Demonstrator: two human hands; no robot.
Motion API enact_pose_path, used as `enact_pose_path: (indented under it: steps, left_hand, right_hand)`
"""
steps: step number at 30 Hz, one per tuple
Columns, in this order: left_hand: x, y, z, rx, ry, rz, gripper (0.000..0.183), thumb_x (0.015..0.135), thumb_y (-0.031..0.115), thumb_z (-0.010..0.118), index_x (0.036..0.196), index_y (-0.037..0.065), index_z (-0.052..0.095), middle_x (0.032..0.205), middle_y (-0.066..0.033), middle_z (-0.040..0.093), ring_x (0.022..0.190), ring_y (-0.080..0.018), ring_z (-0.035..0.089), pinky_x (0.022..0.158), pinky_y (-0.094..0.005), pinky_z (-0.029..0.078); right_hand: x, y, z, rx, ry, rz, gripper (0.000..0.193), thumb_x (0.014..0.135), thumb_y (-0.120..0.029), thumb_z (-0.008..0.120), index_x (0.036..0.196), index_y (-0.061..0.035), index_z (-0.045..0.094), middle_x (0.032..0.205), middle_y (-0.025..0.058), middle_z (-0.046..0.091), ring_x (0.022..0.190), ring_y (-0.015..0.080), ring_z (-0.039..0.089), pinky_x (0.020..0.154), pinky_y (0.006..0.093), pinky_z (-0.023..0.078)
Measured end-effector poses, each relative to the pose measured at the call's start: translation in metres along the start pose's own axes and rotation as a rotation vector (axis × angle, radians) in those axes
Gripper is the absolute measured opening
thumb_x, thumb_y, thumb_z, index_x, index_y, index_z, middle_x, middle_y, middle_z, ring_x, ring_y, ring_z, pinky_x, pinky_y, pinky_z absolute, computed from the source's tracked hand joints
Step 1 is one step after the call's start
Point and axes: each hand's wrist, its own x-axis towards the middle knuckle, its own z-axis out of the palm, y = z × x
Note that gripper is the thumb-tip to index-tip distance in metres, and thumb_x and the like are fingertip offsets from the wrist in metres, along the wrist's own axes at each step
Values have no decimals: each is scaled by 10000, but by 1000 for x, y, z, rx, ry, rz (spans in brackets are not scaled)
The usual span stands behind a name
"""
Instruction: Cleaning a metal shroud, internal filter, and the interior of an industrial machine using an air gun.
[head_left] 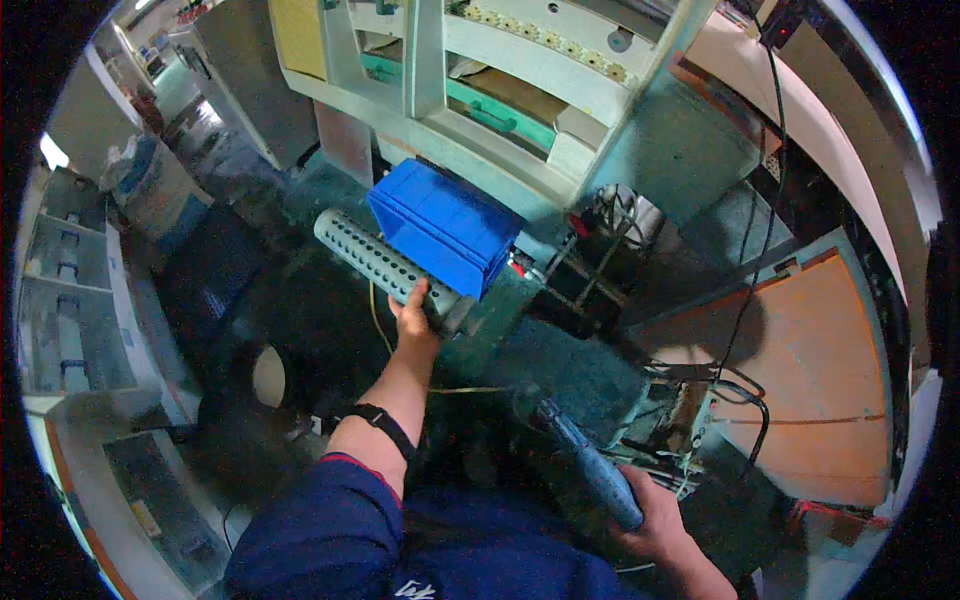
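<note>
My left hand reaches forward to the near end of a pale grey bar with rows of round dark holes. Its fingers lie over the edge of the bar, the index finger stretched along the holes. Just behind the bar sits a blue plastic crate, with a flat blue side facing up. At the lower right, my right hand is wrapped around the rear of a long blue hand tool. The tool tapers to a darker front end that points up and left, away from the bar; its exact kind is unclear.
A white machine frame with green-handled drawers stands ahead. Right of the crate is a metal rod rack. Black cables hang and loop beside an orange-brown panel. A stuffed sack stands far left.
</note>
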Motion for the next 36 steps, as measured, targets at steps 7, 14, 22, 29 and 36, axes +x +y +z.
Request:
enact_pose_path:
  steps: [7, 14, 22, 29, 36]
  left_hand:
    - [53, 46, -17, -71, -20, -60, 1100, 867, 290, 774, 1601, 294, -45, 1542, -133, 352, 1360, -368, 406, 1067, -614, 357]
    - [51, 58, -4, -231, -164, -107, 1044, 855, 358, 795, 1597, 239, 70, 1562, -132, 324, 1336, -391, 434, 1052, -574, 415]
    - [77, 101, -21, -216, 96, -67, 977, 856, 380, 764, 1569, 189, 122, 1527, -145, 350, 1323, -386, 455, 1045, -552, 438]
    - [70, 128, -40, -228, -164, -225, 669, 902, 413, 669, 1432, 109, 399, 1387, -100, 525, 1242, -335, 534, 1030, -519, 435]
    - [65, 132, -44, -189, -58, 135, 886, 866, 258, 752, 1555, 262, 195, 1482, -80, 432, 1331, -315, 436, 1090, -560, 355]
  right_hand:
    - [5, -110, 32, 91, 143, 61, 702, 694, -214, 794, 1318, -88, 499, 1061, 208, 673, 975, 416, 676, 829, 454, 539]
    - [17, -153, 35, 61, 140, 170, 679, 717, -214, 786, 1318, -89, 494, 1028, 202, 685, 948, 421, 682, 818, 467, 544]
    - [17, -162, 31, -3, 90, 70, 679, 719, -220, 800, 1307, -67, 495, 1033, 215, 691, 947, 421, 686, 819, 461, 548]
    - [18, -158, 34, 4, 135, 55, 681, 713, -205, 809, 1302, -66, 496, 1049, 204, 692, 957, 413, 687, 815, 448, 550]
    - [27, -179, 32, 6, 52, 37, 716, 710, -215, 809, 1332, -91, 477, 1058, 209, 687, 961, 422, 682, 816, 456, 548]
